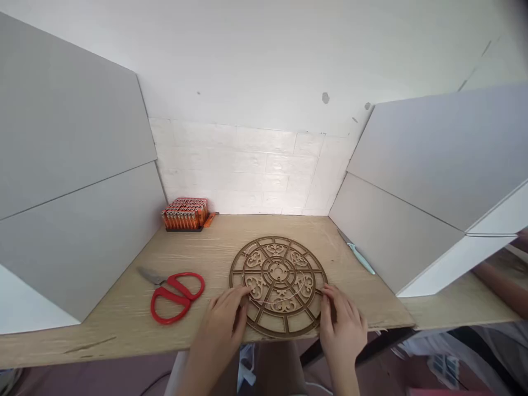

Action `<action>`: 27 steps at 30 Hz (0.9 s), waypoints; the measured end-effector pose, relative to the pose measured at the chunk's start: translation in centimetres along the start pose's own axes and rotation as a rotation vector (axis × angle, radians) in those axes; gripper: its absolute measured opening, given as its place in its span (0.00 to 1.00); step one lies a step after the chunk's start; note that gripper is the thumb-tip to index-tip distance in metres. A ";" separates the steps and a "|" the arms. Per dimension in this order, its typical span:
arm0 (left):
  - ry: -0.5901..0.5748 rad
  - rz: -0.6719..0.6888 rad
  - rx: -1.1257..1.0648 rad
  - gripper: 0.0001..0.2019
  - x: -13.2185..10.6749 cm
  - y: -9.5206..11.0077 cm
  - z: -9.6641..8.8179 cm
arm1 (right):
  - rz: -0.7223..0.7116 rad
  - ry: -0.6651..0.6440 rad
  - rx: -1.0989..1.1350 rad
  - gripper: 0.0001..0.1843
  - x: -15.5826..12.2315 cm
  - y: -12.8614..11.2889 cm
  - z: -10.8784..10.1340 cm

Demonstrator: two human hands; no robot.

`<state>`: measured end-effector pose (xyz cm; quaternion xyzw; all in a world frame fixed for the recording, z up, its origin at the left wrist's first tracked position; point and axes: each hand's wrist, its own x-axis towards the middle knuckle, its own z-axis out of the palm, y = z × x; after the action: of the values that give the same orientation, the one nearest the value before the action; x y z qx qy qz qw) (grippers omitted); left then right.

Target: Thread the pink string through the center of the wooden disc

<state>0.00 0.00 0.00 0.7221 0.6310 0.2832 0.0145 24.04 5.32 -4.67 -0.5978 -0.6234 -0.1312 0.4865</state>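
Fingers [241, 297] of left hand [225, 324] touch the near rim of the round brown wooden cut-out disc [277, 270] | right hand [344, 324] fingers touch its right rim | cannot tell if they grip | disc lies flat on the light wooden surface [206, 247], near the front edge | red scissors [170, 284] lie left of it

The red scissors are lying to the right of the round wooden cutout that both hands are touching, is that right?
No. The head view shows the red scissors to the left of the round wooden cutout; the left hand and right hand do touch it.
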 end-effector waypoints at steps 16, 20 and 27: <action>-0.101 -0.030 -0.001 0.16 0.0 0.2 0.0 | 0.006 -0.006 -0.007 0.20 0.0 -0.2 0.0; -0.067 0.016 0.033 0.17 -0.1 0.2 0.0 | -0.013 -0.005 -0.008 0.20 0.0 -0.1 0.0; -0.054 0.037 0.066 0.18 -0.2 0.1 -0.1 | -0.004 -0.009 0.011 0.19 0.0 0.0 0.1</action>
<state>0.04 -0.23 0.05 0.7409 0.6261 0.2430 0.0025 23.98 5.37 -4.74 -0.5943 -0.6276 -0.1263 0.4869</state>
